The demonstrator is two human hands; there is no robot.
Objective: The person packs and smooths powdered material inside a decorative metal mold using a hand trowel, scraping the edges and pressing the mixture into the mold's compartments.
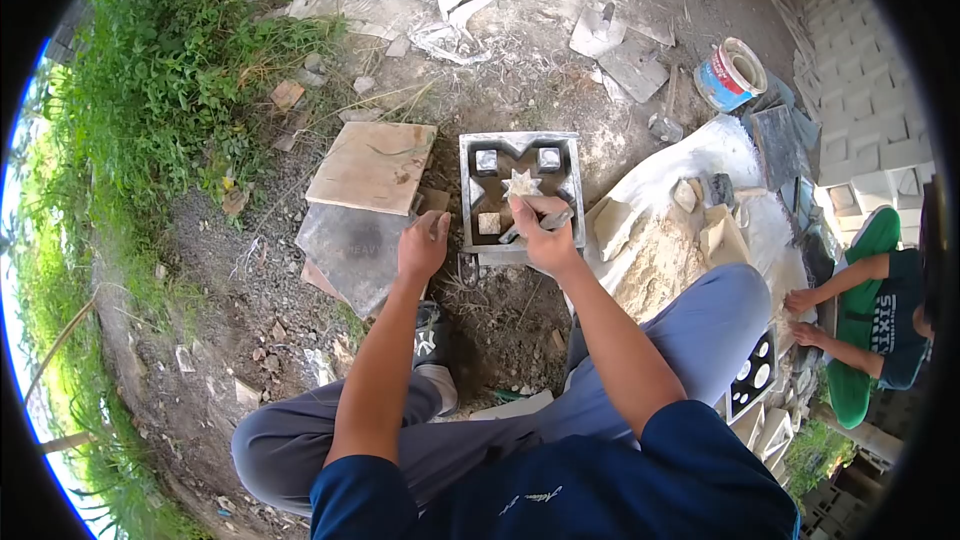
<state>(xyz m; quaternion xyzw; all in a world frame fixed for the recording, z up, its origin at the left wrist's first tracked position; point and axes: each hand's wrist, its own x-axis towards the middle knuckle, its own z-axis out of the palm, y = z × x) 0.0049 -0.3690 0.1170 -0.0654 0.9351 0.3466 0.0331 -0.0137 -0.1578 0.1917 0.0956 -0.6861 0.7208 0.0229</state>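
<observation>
A square metal mould lies on the ground in front of me, with small blocks in its corners and a pale star-shaped piece in the middle. My right hand is closed over the mould's lower right part, around a dark, narrow thing that it mostly hides. Left of the mould, my left hand is curled closed, with nothing visible in it. It is beside a stack of flat pieces, a tan tile above a grey slab.
On the right, a pile of sandy powder lies on a white sheet. A paint bucket and a trowel are farther back. Another person crouches at the far right. Green plants grow on the left.
</observation>
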